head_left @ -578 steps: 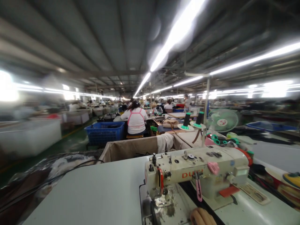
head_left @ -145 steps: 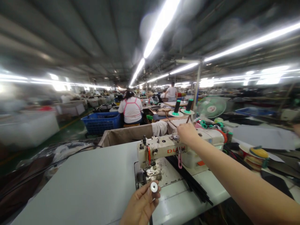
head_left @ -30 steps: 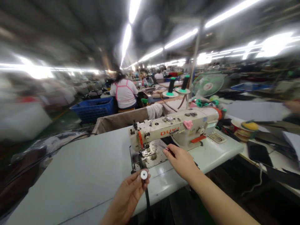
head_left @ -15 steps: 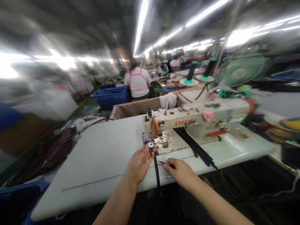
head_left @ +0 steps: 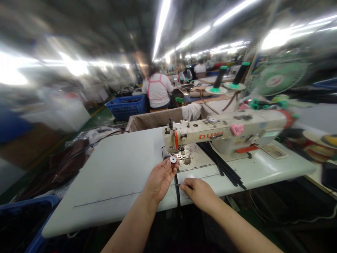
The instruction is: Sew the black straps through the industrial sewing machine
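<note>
My left hand [head_left: 161, 179] pinches a metal bobbin [head_left: 173, 160] between thumb and fingers, its round face with a centre hole turned toward me. It is raised just in front of the needle end of the sewing machine [head_left: 205, 135]. A little lower and to the right, my right hand [head_left: 198, 191] is closed around what look like thread snips [head_left: 178, 185]. Only their narrow pointed tip shows, reaching left over a black strip [head_left: 177, 196]. That strip runs from beneath my left hand down over the table's front edge.
More black strips [head_left: 223, 167] lie under the machine arm on the white table [head_left: 110, 168]. Two dark thread cones [head_left: 219, 79] and a green fan [head_left: 277, 79] stand behind. Ahead, a co-worker [head_left: 158, 89] sits beside a blue basket [head_left: 126, 108]. Another blue bin [head_left: 50, 207] is at lower left.
The view has shifted slightly. My right hand has moved closer to my left, bringing the pointed tip over the black strip. The bobbin stays in my left hand.
</note>
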A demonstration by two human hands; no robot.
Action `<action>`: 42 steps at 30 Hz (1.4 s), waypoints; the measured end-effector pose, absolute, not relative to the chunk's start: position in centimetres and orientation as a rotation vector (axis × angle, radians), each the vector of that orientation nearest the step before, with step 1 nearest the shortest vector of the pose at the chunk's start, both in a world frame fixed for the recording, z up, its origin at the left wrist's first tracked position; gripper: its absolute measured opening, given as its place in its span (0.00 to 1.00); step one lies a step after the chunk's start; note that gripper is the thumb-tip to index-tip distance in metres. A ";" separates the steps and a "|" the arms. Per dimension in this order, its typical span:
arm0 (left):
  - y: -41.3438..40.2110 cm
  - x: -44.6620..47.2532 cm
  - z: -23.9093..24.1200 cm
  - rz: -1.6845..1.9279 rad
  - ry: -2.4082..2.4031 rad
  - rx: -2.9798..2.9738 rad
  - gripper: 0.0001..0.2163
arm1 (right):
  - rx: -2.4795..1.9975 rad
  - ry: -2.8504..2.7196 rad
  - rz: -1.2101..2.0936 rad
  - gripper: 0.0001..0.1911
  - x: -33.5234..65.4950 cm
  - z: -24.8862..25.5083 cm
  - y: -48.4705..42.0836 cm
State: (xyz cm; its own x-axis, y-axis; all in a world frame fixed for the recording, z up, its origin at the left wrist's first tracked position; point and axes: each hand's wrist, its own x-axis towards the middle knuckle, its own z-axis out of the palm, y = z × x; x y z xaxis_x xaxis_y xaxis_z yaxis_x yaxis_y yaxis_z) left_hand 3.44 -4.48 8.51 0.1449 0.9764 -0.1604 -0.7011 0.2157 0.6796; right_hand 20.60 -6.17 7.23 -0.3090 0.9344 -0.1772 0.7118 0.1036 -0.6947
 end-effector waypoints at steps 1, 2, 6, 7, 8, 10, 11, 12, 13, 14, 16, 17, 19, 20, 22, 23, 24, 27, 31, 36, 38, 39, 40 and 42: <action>-4.6 3.3 8.6 1.289 0.658 0.513 0.14 | -1.604 -2.070 1.035 0.17 20.7 7.1 -6.2; -4.8 3.2 8.7 1.292 0.660 0.514 0.14 | -1.580 -2.058 1.052 0.18 20.9 7.0 -6.1; -5.8 2.4 8.3 1.294 0.689 0.500 0.16 | -1.499 -1.995 1.095 0.18 21.9 6.7 -6.2; -6.1 2.3 8.0 1.279 0.699 0.502 0.16 | -1.491 -1.982 1.099 0.19 22.2 6.8 -6.4; -6.5 2.2 7.7 1.258 0.708 0.505 0.17 | -1.482 -1.965 1.103 0.21 22.4 7.0 -6.6; -7.2 2.1 7.0 1.210 0.736 0.516 0.18 | -1.444 -1.914 1.085 0.23 22.6 7.7 -7.1; -7.6 2.2 6.7 1.186 0.755 0.527 0.18 | -1.403 -1.887 1.043 0.23 22.7 8.1 -7.4; -7.8 2.3 6.4 1.165 0.776 0.544 0.18 | -1.344 -1.870 0.977 0.22 22.7 8.6 -7.8; -8.1 2.5 6.2 1.144 0.791 0.574 0.18 | -1.272 -1.870 0.893 0.19 22.7 9.1 -8.1; -8.3 2.7 6.2 1.124 0.797 0.618 0.18 | -1.196 -1.894 0.803 0.15 22.6 9.5 -8.4; -8.7 3.0 6.3 1.084 0.783 0.743 0.17 | -1.081 -2.018 0.644 0.12 22.4 10.0 -8.9; -8.8 3.2 6.4 1.063 0.771 0.809 0.17 | -1.046 -2.101 0.578 0.18 22.2 10.1 -9.1; -9.1 3.3 6.8 1.022 0.762 0.911 0.16 | -1.016 -2.250 0.448 0.25 21.9 10.0 -9.4; -9.2 3.4 7.0 1.010 0.770 0.940 0.16 | -1.007 -2.298 0.380 0.25 21.8 9.8 -9.5; -9.5 3.3 7.2 1.002 0.788 0.962 0.16 | -0.986 -2.328 0.261 0.24 21.6 9.4 -9.6; -9.6 3.2 7.2 1.006 0.794 0.962 0.17 | -0.977 -2.315 0.223 0.23 21.5 9.1 -9.6; -9.8 3.2 7.1 1.011 0.798 0.955 0.17 | -0.965 -2.289 0.204 0.23 21.5 9.0 -9.6; -10.2 3.0 6.6 1.034 0.822 0.902 0.18 | -0.924 -2.194 0.233 0.23 21.3 8.8 -9.6; -10.8 3.0 5.7 1.072 0.886 0.879 0.17 | -0.915 -2.176 0.303 0.19 21.1 8.7 -9.8; -11.5 2.5 5.2 1.036 0.940 0.979 0.15 | -0.947 -2.173 0.363 0.16 20.6 8.3 -10.2; -11.8 2.4 5.1 0.984 0.919 0.936 0.14 | -0.933 -2.161 0.386 0.16 20.5 8.1 -10.5; -12.0 2.3 5.0 0.969 0.902 0.900 0.14 | -0.924 -2.157 0.400 0.16 20.4 8.0 -10.6; -12.1 2.3 4.8 0.971 0.888 0.865 0.13 | -0.916 -2.155 0.416 0.16 20.4 7.9 -10.8; -12.4 2.1 4.5 0.999 0.887 0.845 0.13 | -0.906 -2.154 0.457 0.14 20.3 7.7 -11.1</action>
State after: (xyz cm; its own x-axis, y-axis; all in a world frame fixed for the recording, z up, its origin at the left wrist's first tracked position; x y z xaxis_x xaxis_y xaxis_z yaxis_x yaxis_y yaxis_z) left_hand 2.11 -12.44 4.54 0.2786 0.9348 -0.2204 -0.3289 0.3085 0.8926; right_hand 20.33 -11.12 7.69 -0.4746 0.7259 0.4978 0.4615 0.6868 -0.5615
